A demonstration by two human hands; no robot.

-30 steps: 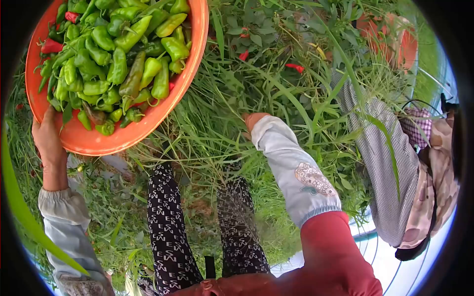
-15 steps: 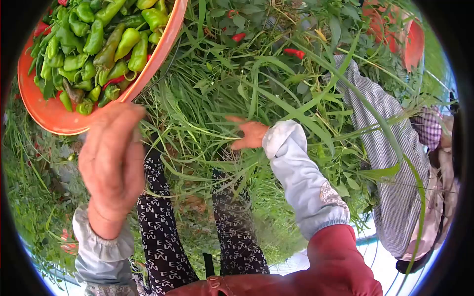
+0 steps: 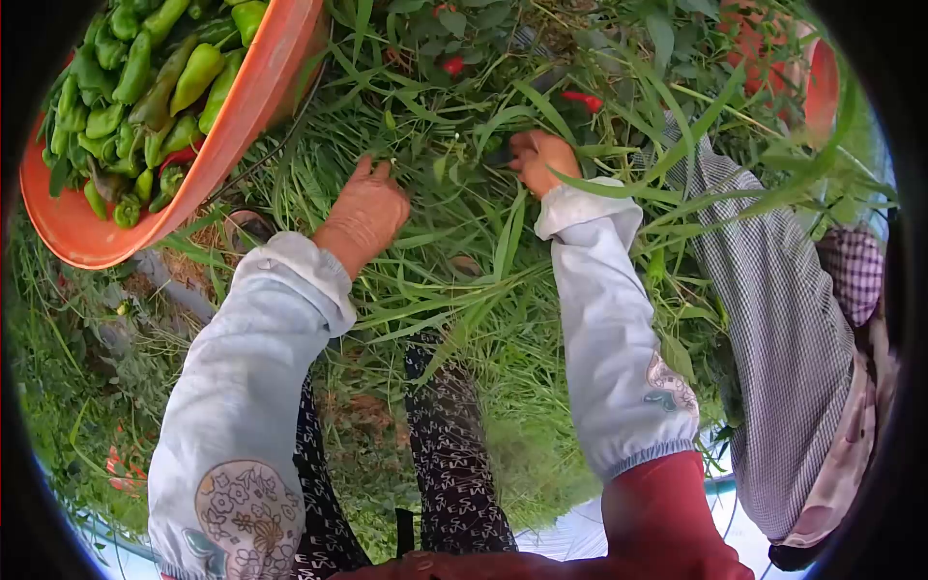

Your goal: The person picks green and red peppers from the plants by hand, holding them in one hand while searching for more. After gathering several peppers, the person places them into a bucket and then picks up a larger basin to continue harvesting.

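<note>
My left hand (image 3: 369, 213) reaches into the tall grass and pepper plants, its fingers pointing away from me and slightly apart; I see nothing held in it. To its right, my right hand (image 3: 543, 162) is among the leaves with its fingers curled in. Whatever those fingers hold, if anything, is hidden. A red pepper (image 3: 583, 101) hangs just beyond my right hand, and another red pepper (image 3: 452, 66) shows farther off between the two hands. At the upper left stands an orange tub (image 3: 97, 242) heaped with green peppers (image 3: 135, 70) and a few red ones.
On the right, another person in grey checked clothing (image 3: 768, 319) is close by. An orange container (image 3: 820, 92) is partly visible behind leaves at the upper right. Long grass blades (image 3: 445, 300) cross in front of my legs (image 3: 454, 435).
My left hand has moved from beside the tub right and forward into the plants. My right hand has gone forward and right, its fingers now curled. The tub sits farther left in view.
</note>
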